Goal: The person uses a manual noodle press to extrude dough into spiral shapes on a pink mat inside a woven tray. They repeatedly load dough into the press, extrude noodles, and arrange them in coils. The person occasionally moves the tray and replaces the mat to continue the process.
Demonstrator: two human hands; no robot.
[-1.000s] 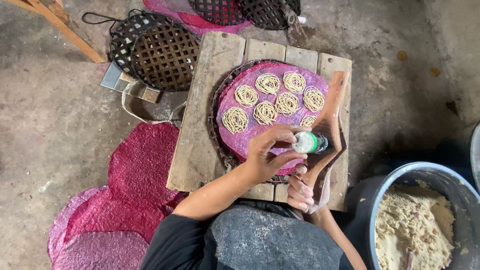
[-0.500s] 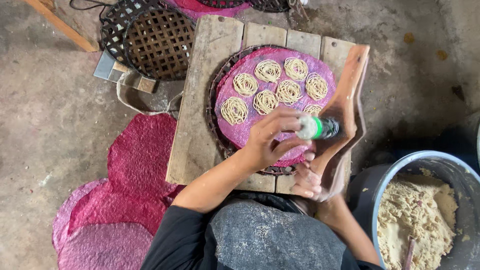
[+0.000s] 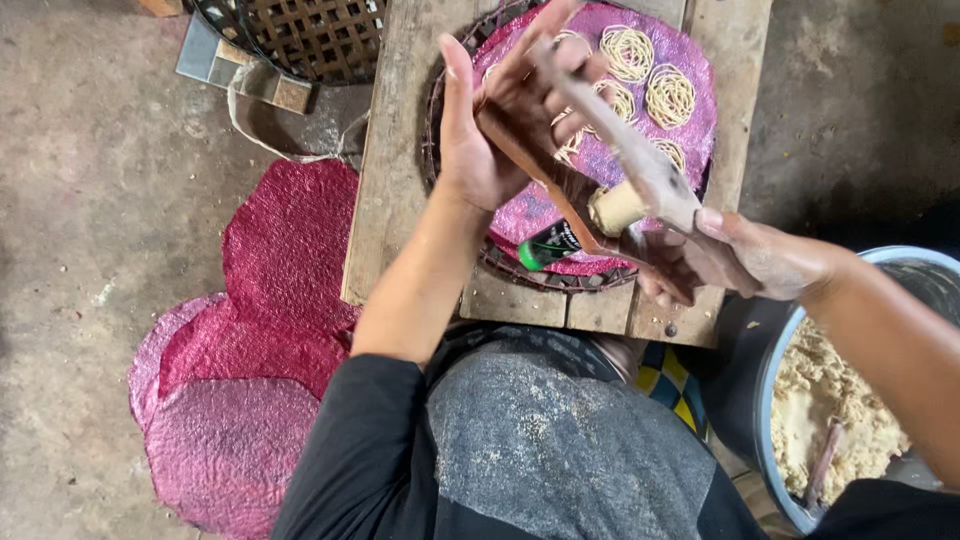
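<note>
Hands working a wooden noodle press over the bench

Right hand (image 3: 745,262) is clenched round the wooden press (image 3: 640,170) at its lower end, beside the pale dough cylinder (image 3: 617,207); left hand (image 3: 505,125) lies open against the press's long handle, fingers spread, and whether it grips cannot be told. Below, a small dark bottle with a green cap (image 3: 548,245) sits at the near edge of the bench (image 3: 395,180). Nearest, by the bench's right corner, a blue basin (image 3: 775,400) holds crumbly pale dough. Farther, a round woven tray (image 3: 690,125) lined pink carries coiled noodle nests (image 3: 670,95). Pink mesh sheets (image 3: 260,330) lie on the floor; an empty lattice basket (image 3: 310,35) sits beyond.
</note>
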